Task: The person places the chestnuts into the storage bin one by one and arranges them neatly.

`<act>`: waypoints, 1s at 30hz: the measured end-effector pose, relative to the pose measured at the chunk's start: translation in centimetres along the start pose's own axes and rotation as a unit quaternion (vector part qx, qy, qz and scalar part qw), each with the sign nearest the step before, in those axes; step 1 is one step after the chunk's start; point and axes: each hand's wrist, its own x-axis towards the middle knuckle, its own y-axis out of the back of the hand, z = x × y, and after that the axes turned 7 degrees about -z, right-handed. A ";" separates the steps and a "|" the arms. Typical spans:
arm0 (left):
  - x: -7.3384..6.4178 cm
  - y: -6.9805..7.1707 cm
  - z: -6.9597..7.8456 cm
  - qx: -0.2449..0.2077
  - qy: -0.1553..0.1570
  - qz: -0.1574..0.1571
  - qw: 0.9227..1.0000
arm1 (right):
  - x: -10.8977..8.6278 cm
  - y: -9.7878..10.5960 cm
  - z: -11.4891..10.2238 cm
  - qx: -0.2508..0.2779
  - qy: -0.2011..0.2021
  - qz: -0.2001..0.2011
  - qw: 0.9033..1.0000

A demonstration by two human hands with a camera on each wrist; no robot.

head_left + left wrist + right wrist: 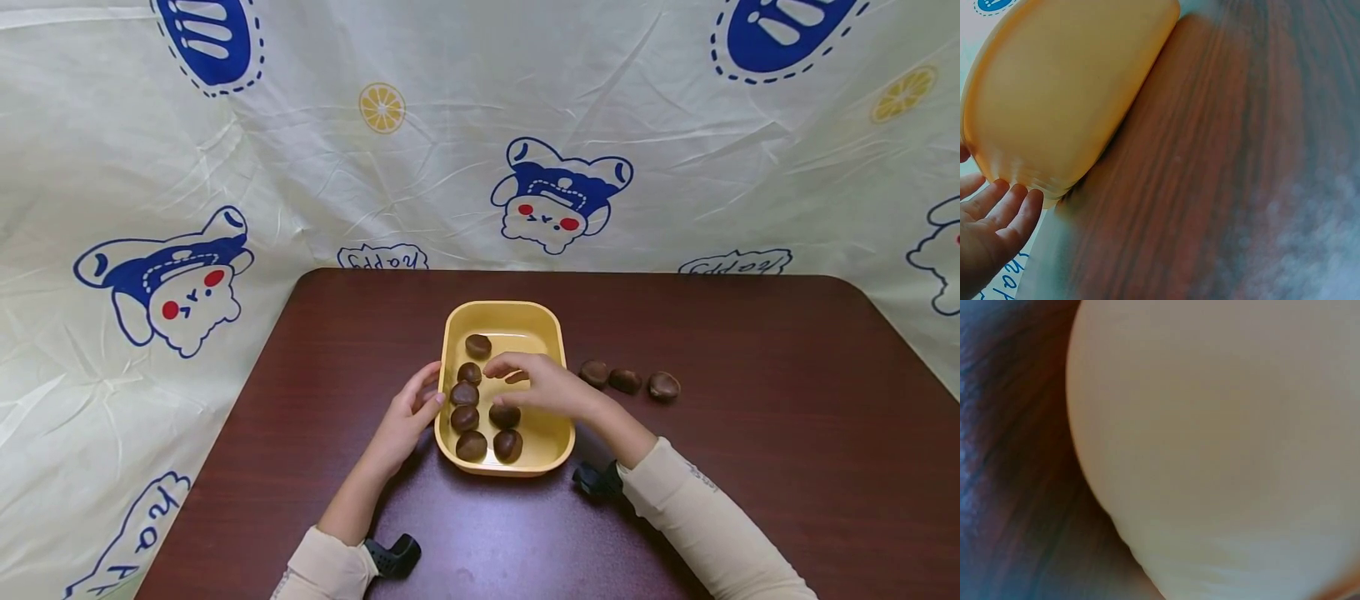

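Observation:
A yellow rectangular tray [543, 435] stands on the table, with several brown chestnuts [465, 393] lined up along its left side. Two more chestnuts [507, 447] lie beside them near the front. My left hand [400, 425] rests against the tray's left side, thumb by the rim; in the left wrist view its extended fingers [1007, 209] touch the outer wall [1072, 94]. Over the tray's middle reaches my right hand [540, 385], thumb and fingers apart, a chestnut [517, 377] partly hidden beneath them. Only the tray's pale outer wall [1210, 425] fills most of the right wrist view.
Three chestnuts [625, 382] lie in a row on the dark wooden table [750, 467], right of the tray and close to the right forearm. A white cloth [435, 183] with cartoon prints hangs behind the table. Black wrist cameras [395, 557] sit below both wrists.

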 end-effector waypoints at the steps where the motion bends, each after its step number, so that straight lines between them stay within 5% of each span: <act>1: 0.0 0.0 0.0 0.000 -0.001 0.000 1.000 | -0.1 0.1 0.0 0.005 0.001 0.008 1.000; 12: 0.0 0.2 -0.1 0.003 -0.003 0.001 1.000 | -2.7 2.0 -0.4 -0.001 0.013 0.106 0.994; 21: -0.1 0.2 -0.1 0.005 -0.002 0.002 1.000 | -7.1 5.0 0.6 -0.022 -0.052 0.175 0.983; 30: 0.0 0.1 -0.2 0.002 -0.001 -0.003 1.000 | -12.0 7.0 2.9 -0.090 -0.111 0.239 0.961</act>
